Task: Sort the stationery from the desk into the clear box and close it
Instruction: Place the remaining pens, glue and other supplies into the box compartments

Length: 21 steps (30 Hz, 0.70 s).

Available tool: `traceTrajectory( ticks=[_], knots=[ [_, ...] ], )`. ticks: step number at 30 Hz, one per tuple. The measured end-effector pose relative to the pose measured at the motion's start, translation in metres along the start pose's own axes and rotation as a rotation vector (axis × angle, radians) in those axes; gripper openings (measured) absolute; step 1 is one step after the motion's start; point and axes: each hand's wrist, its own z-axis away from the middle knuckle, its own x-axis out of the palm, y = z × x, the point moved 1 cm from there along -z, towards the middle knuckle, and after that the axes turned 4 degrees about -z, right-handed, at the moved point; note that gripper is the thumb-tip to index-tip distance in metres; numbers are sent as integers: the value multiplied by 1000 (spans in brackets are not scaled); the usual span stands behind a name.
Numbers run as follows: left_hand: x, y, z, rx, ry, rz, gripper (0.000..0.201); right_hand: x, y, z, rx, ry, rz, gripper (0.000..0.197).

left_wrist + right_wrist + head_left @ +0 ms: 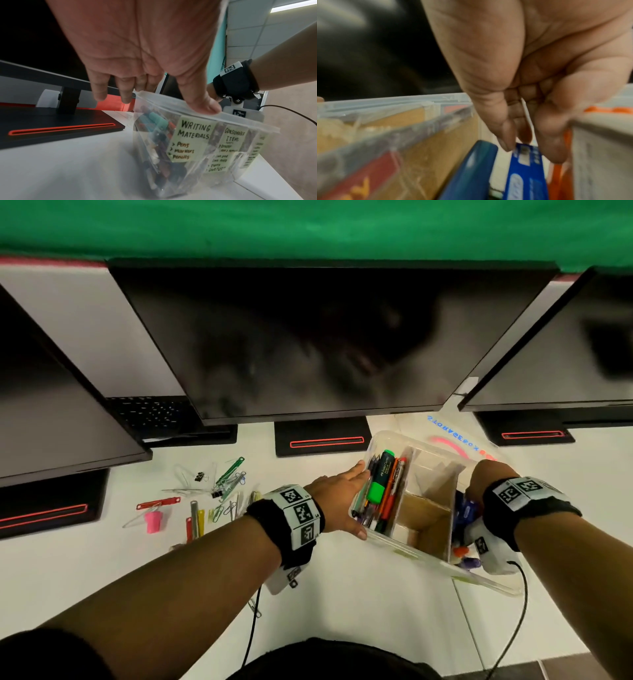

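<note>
The clear box (409,553) stands on the white desk, split by cardboard dividers (428,506). Its left compartment holds pens and a green highlighter (378,484); a label there reads "Writing Materials" (193,136). My left hand (359,498) lies flat against the box's left wall with its thumb on the near rim. My right hand (530,151) reaches down into the right compartment and pinches a small blue packet (525,166) between thumb and fingers. A dark blue item (471,169) and an orange one (556,175) lie beside the packet. The head view hides my right fingers.
Loose paper clips, binder clips, coloured fasteners (231,470) and a pink piece (153,520) are scattered on the desk left of the box. The clear lid (452,436) lies behind the box. Three monitors on black stands (322,438) line the back, with a keyboard (150,412).
</note>
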Motion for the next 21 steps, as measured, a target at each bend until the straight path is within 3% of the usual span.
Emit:
traceTrajectory(
  ticks=[6,9,12,14,18,21],
  knots=[
    [3,-7,2,3,31,84,103,-38,-28,16,-5,79,-132,27],
    [2,-22,14,-25,111,117,84,-43,-52,46,-163,95,-179,29],
    [-5,-52,37,-115,193,71,60,-34,-85,86,-332,65,-413,13],
    [-9,-80,56,-191,192,57,47,-21,-108,107,-471,34,-466,14],
    [-6,-133,100,-335,137,39,38,11,-155,139,-759,-24,-433,20],
    [6,-160,132,-405,107,41,37,44,-179,152,-871,-88,-316,21]
  ],
)
